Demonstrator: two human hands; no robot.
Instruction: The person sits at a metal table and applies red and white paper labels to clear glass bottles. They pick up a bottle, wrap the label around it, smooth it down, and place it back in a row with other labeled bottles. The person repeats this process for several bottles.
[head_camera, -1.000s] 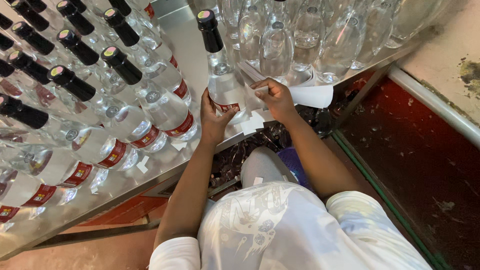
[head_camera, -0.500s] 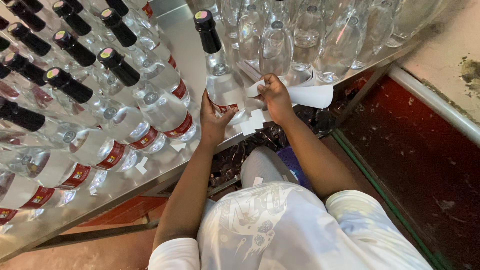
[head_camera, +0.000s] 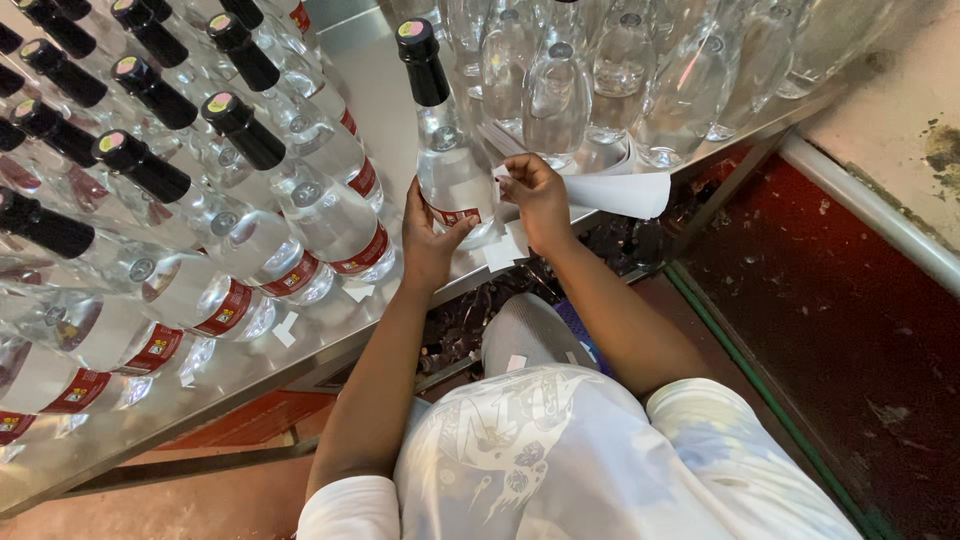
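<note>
Head view: my left hand (head_camera: 428, 238) cups the clear glass bottle with black cap (head_camera: 447, 150) by its red label (head_camera: 456, 215); my right hand (head_camera: 536, 195) pinches white paper labels (head_camera: 620, 192), grip clamped.

Clear bottle (head_camera: 452, 170) with black cap (head_camera: 420, 50), red label (head_camera: 458, 215); white sheet (head_camera: 620, 193).

Capped bottles (head_camera: 250, 190) are crowding the left of the held bottle (head_camera: 450, 170), uncapped bottles (head_camera: 590, 90) are blocking behind it; a bare steel strip (head_camera: 375, 75) is staying open between.
</note>
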